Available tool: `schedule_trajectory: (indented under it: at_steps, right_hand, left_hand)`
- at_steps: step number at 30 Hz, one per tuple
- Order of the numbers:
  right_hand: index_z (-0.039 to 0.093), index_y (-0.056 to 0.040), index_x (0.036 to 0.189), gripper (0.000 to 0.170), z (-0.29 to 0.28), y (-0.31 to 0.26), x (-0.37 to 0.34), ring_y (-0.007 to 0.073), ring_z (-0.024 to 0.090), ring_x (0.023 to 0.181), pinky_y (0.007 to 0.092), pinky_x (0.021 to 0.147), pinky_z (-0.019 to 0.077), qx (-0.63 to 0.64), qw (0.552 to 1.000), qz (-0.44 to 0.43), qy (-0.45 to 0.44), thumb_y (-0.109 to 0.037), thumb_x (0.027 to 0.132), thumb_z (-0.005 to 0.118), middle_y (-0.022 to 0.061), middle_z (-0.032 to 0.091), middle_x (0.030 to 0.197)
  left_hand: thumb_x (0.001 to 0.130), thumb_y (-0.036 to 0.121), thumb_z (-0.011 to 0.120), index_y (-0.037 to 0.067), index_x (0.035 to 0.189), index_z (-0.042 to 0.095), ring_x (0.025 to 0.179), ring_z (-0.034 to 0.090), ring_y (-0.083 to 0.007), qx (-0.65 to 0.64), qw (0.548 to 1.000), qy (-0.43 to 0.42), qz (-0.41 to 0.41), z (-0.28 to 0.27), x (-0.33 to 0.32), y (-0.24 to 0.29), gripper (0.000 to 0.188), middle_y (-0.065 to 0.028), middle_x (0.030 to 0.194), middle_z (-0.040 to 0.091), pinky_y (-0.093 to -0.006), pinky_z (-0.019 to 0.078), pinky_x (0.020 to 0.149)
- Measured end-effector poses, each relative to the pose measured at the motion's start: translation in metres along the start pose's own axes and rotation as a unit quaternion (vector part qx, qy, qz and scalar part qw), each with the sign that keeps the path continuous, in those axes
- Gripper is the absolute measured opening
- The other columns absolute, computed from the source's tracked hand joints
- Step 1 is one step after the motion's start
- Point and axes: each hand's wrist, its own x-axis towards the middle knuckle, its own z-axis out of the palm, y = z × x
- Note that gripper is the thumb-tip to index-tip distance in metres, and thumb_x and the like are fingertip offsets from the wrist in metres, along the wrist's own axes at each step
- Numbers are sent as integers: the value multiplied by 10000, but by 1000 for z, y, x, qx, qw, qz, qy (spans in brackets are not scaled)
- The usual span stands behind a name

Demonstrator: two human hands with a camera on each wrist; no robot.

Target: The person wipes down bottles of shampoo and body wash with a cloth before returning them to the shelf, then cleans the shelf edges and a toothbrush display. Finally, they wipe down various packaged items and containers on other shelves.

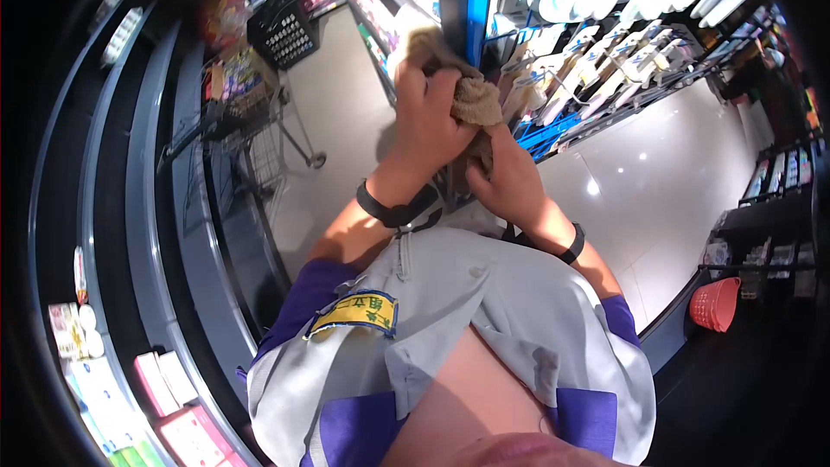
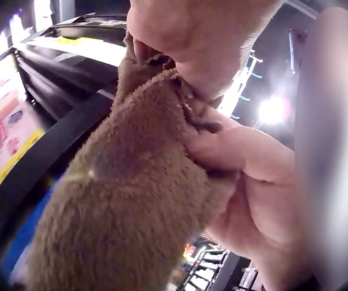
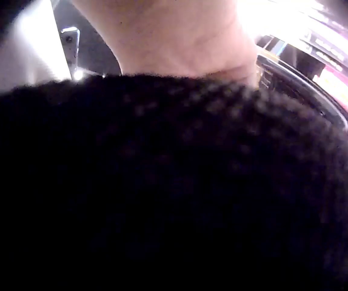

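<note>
A brown, fuzzy cloth [image 1: 477, 102] is bunched up between both hands in the head view. The left hand [image 1: 428, 121] grips its upper part with curled fingers. Lower and to the right, the right hand [image 1: 510, 180] holds the cloth's lower part, its thumb against it. In the left wrist view the cloth [image 2: 119, 200] hangs across the middle, with the left hand [image 2: 198, 42] above and the right hand [image 2: 253, 182] pinching its edge. A dark, textured surface [image 3: 174, 182] hides most of the right wrist view, including the fingers.
Dark shelves [image 1: 112, 182] run along the left side. A shopping cart [image 1: 259, 143] and a black basket [image 1: 281, 28] stand at the upper left. A rack of hanging goods [image 1: 596, 69] stands just beyond the hands to the right. A red basket [image 1: 715, 304] is at the lower right.
</note>
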Motion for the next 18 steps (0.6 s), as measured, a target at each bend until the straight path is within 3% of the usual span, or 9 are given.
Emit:
schedule_trajectory:
  at_steps: [3,4,8,10,11,12,13,15,18]
  right_hand:
    - [448,4,1330,573,-9,-17,11,461,611,996,441,827,519,-32,999,-27,30,-68,796,645,275,594,1129]
    - [448,4,1330,573,-10,-23,13,461,611,996,441,827,519,-41,998,-23,39,-68,796,645,275,594,1129]
    - [444,-22,1385,591,3,-27,11,436,659,963,421,796,539,-83,988,-56,120,-49,828,640,269,633,1105]
    - [459,-32,1364,555,17,-26,10,438,664,920,425,770,540,-65,992,30,107,-55,840,640,263,650,1045]
    - [497,-30,1313,498,24,-25,6,441,664,875,433,753,538,-52,987,119,90,-70,835,633,254,658,969]
    - [497,-30,1313,498,27,-24,6,441,664,875,433,753,538,-56,986,124,98,-70,835,633,254,658,969]
    - [489,-35,1313,500,30,-23,6,446,653,865,465,738,534,-75,986,129,75,-95,833,614,263,651,962]
    - [520,-39,1257,456,32,-27,6,447,639,820,500,714,522,-96,979,176,39,-117,816,603,257,644,923]
    - [568,-28,1137,351,49,-26,6,444,635,794,489,699,522,-172,964,176,99,-132,807,629,231,644,891]
  left_hand:
    - [585,206,826,30,895,570,888,531,-395,-56,998,-6,17,-4,40,-8,438,-192,982,522,-468,461,752]
    - [556,183,849,33,817,578,871,560,-367,-55,998,6,22,-9,51,-7,405,-161,954,557,-421,482,729]
    - [594,109,764,42,884,548,918,521,-373,-119,991,23,61,0,55,-20,367,-173,1000,535,-440,453,781]
    - [641,116,754,37,915,534,921,493,-385,-133,985,33,105,14,35,-32,360,-186,1000,509,-476,420,821]
    - [657,146,779,33,902,542,920,495,-378,-172,982,5,79,34,7,-48,359,-183,998,506,-474,419,826]
    - [673,176,805,28,889,550,919,496,-371,-211,976,-23,55,46,-12,-62,365,-180,996,502,-473,418,831]
    - [685,216,839,44,834,570,930,501,-349,-219,966,-41,130,20,1,-49,352,-149,977,501,-477,421,835]
    - [690,219,833,96,778,597,889,524,-310,-248,960,-39,129,24,-1,-52,280,-90,916,513,-447,442,792]
    - [741,261,779,114,820,596,867,528,-307,-212,959,-72,175,21,2,-58,247,-90,898,509,-423,463,731]
